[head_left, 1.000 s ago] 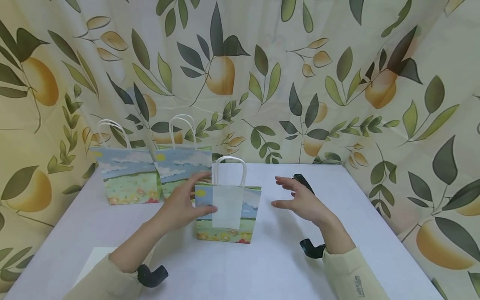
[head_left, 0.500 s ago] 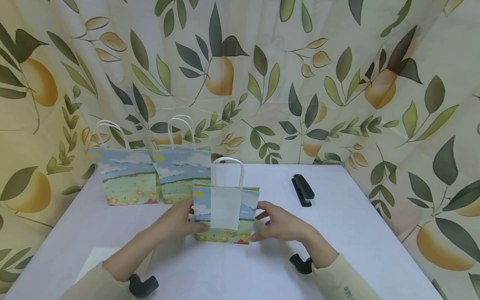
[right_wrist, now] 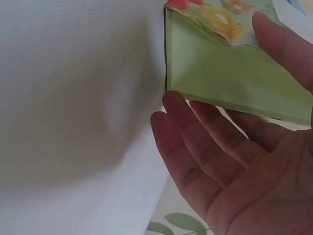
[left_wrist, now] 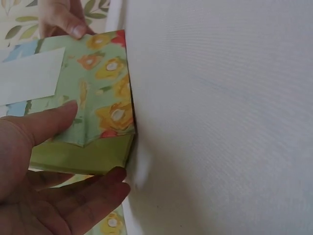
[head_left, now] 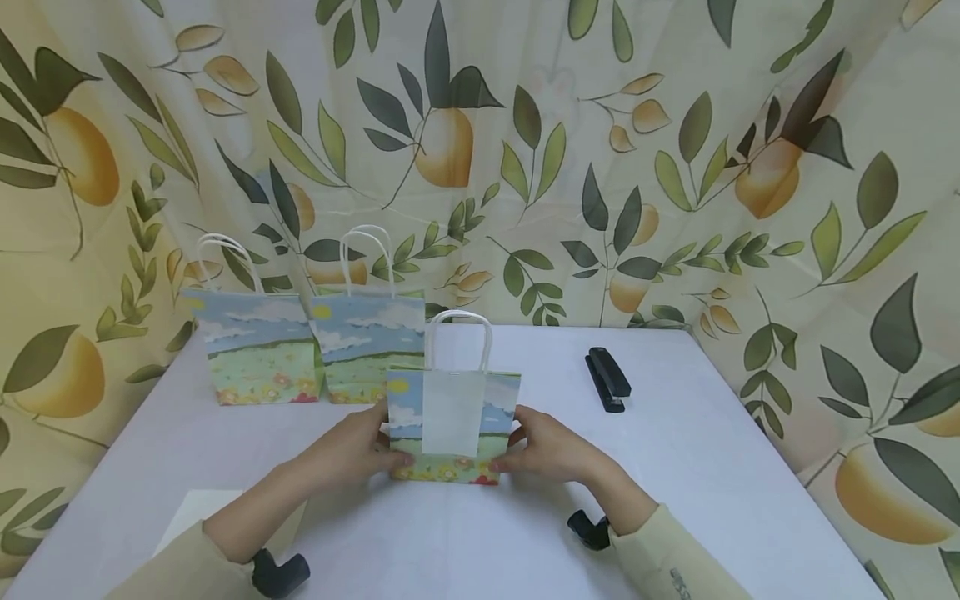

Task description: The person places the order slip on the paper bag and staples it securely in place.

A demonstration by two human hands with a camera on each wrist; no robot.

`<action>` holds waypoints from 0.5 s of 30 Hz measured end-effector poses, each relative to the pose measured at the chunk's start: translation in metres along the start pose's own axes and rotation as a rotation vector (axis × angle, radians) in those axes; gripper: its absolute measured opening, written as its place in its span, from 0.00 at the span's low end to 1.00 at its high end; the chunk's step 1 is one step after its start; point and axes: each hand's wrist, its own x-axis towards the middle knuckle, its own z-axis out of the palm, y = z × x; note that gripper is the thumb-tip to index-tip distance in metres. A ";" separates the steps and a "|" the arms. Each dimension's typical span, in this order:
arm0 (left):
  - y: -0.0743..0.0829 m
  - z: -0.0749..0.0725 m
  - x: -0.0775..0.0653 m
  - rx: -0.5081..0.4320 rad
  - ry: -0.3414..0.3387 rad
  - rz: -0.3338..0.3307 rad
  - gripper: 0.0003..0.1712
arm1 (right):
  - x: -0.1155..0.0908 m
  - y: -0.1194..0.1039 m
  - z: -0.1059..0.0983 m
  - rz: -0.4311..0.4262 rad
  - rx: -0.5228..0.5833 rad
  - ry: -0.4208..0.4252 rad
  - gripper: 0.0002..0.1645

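A small paper gift bag [head_left: 450,468] with a meadow-and-sky print stands upright on the table, its white handles up. A plain white paper rectangle [head_left: 452,412] covers the middle of its front. My left hand [head_left: 351,446] holds the bag's left side, thumb on the front and fingers behind the back edge. On the opposite side my right hand [head_left: 553,450] holds it the same way, thumb near the lower front corner. Both wrist views show the green side panel [right_wrist: 220,68] between thumb and fingers.
Two matching gift bags, one at far left [head_left: 258,350] and one beside it [head_left: 371,333], stand behind. A black stapler [head_left: 607,379] lies at the back right. A white sheet [head_left: 197,510] lies partly under the left forearm. A printed curtain [head_left: 525,208] hangs behind the table.
My right hand has come left from beside the stapler to the bag's right side. My left hand has lowered along the left side. The bag has hardly moved.
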 end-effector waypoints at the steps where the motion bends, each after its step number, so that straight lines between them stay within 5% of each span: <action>1: 0.000 0.000 0.000 0.011 0.009 -0.014 0.41 | 0.000 0.000 0.000 0.001 -0.002 0.002 0.38; 7: 0.004 0.000 0.002 0.039 0.061 -0.055 0.58 | -0.001 0.002 -0.008 0.001 0.016 0.005 0.38; 15: 0.014 0.008 0.010 0.003 0.121 -0.018 0.45 | -0.002 0.011 -0.029 0.011 0.061 0.007 0.37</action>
